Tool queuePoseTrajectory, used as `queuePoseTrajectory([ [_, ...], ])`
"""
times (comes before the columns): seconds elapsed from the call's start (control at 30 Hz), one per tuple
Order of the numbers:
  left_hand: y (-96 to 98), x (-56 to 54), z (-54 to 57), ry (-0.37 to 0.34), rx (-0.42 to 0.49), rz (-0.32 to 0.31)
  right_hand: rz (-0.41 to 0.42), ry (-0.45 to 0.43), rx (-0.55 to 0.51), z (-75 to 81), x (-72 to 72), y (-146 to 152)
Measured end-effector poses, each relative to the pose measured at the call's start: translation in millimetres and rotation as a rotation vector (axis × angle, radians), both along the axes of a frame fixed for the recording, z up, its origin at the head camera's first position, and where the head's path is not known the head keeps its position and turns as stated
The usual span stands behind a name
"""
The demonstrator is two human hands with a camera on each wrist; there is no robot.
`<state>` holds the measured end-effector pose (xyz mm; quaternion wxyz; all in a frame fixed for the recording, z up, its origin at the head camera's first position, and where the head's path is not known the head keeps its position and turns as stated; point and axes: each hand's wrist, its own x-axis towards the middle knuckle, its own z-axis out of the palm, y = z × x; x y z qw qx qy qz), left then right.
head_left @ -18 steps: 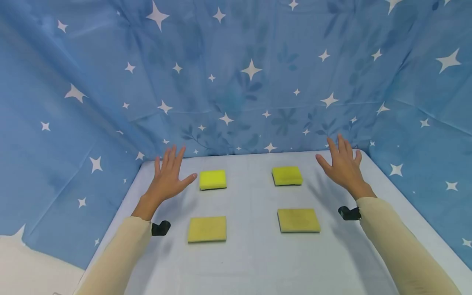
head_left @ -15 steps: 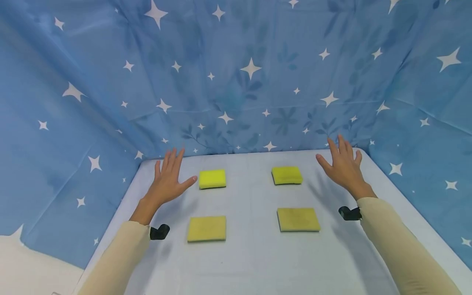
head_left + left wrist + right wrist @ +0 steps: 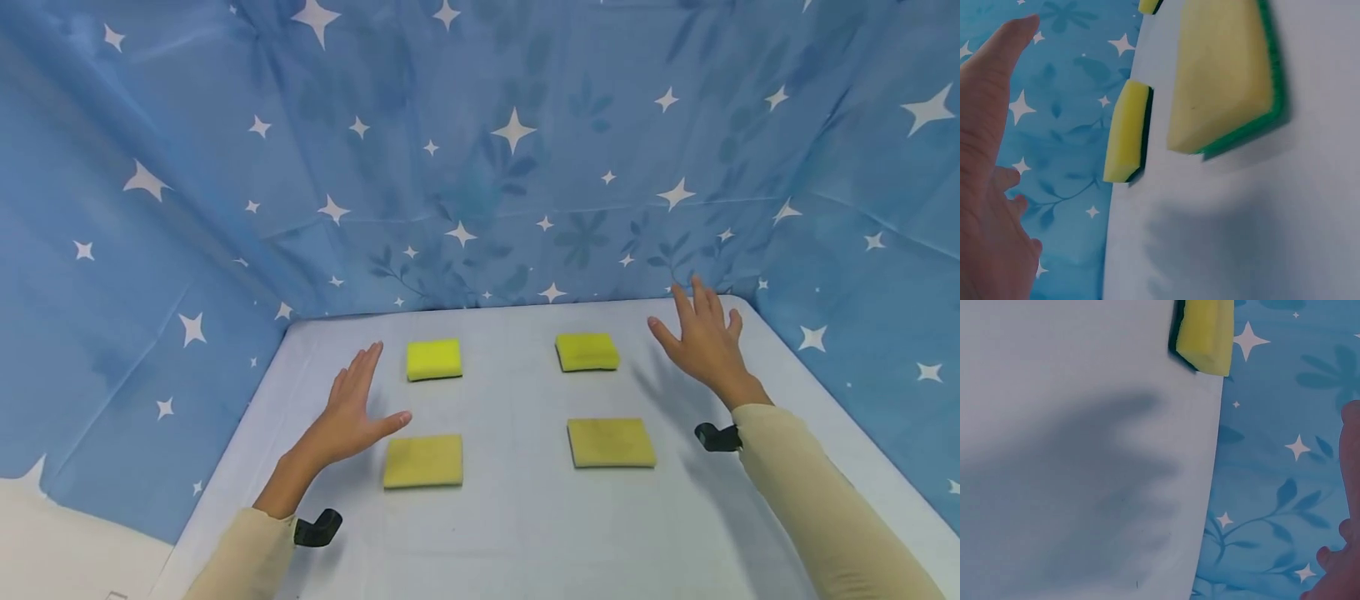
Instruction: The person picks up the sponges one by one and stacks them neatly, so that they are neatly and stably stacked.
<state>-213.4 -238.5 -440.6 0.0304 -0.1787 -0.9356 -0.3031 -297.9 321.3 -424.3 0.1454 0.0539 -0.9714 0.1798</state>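
Two sponges lie in a far row on the white table: a bright yellow far left sponge [image 3: 434, 360] and a far right sponge [image 3: 587, 352]. Nearer are the near left sponge [image 3: 423, 461] and the near right sponge [image 3: 611, 442], both duller yellow. A green underside shows on the near left sponge [image 3: 1229, 75] in the left wrist view. My left hand [image 3: 347, 417] hovers left of the left pair, fingers straight, thumb spread toward the near left sponge. My right hand [image 3: 705, 342] is held above the table right of the far right sponge, fingers spread. Neither hand holds anything.
A blue curtain [image 3: 480, 167] with white stars hangs behind and along both sides of the white table [image 3: 517, 533]. Each wrist carries a small black device, such as the left black device [image 3: 318, 528]. Hand shadows fall on the tabletop.
My left hand has drawn back toward me and slightly right, its thumb now close to the near left sponge. The right hand has barely moved; the sponges lie as before.
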Motion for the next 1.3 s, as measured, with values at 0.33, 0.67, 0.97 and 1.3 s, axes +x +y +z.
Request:
queuePoseTrajectory([
  [0.33,3.8,22.8,-25.7,-0.057,0.161,-0.006,0.012,0.019,0.002,-6.5,1.0,1.2],
  [0.67,3.8,35.7,-49.4,-0.104,0.288,-0.057,0.009,0.004,0.005,-11.2,3.4,2.9],
  [0.97,2.3,41.3,-70.8,-0.103,0.303,-0.083,0.000,-0.005,-0.002,-14.6,5.5,4.6],
  [1.3,0.1,44.8,-78.4,-0.141,0.362,-0.079,-0.006,-0.003,-0.006,-21.0,10.9,10.4],
])
